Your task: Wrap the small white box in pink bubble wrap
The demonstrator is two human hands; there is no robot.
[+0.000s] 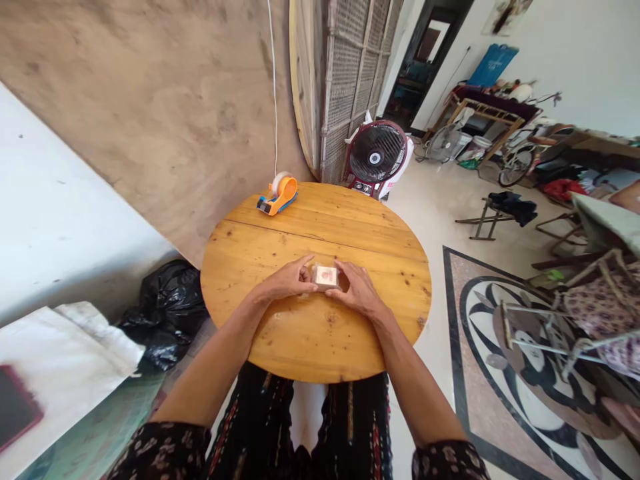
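A small whitish box (327, 276) with a reddish print on top lies near the middle of the round wooden table (310, 333). My left hand (293, 277) holds its left end, with the thumb at the near corner and the fingers curled beside it. From the other side, my right hand (356, 287) grips the right end between thumb and fingertips. The box looks wrapped in something clear and shiny. Its underside is hidden.
An orange and blue tape dispenser (279, 195) stands at the table's far left edge. Behind the table is a fan (377, 152). Black plastic bags (173, 307) lie to the left. A folding stool (495, 213) stands on the floor at right.
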